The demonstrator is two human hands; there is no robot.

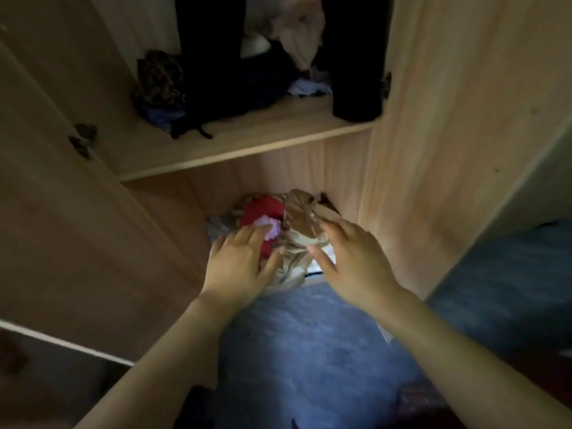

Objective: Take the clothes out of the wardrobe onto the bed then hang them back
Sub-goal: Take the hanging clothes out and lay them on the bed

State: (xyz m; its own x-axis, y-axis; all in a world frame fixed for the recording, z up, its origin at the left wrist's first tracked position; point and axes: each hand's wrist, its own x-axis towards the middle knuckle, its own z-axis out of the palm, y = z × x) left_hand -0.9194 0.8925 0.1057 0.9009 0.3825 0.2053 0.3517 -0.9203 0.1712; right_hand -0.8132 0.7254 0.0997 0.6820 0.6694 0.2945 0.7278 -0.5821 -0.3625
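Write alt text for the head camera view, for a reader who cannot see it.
A person's left hand and right hand, both spread open, reach down to a crumpled pile of clothes in the lower compartment of an open wooden wardrobe. On the shelf above lie more loose clothes, beneath dark hanging garments.

No text, label, brand, number or sign can be read. The wooden panels of the wardrobe (433,125) bear no print that shows, and the crumpled clothes (301,226) in its lower compartment, like the dark garments (235,97) on the shelf (247,145), are too dim and blurred to make out any tag or lettering.
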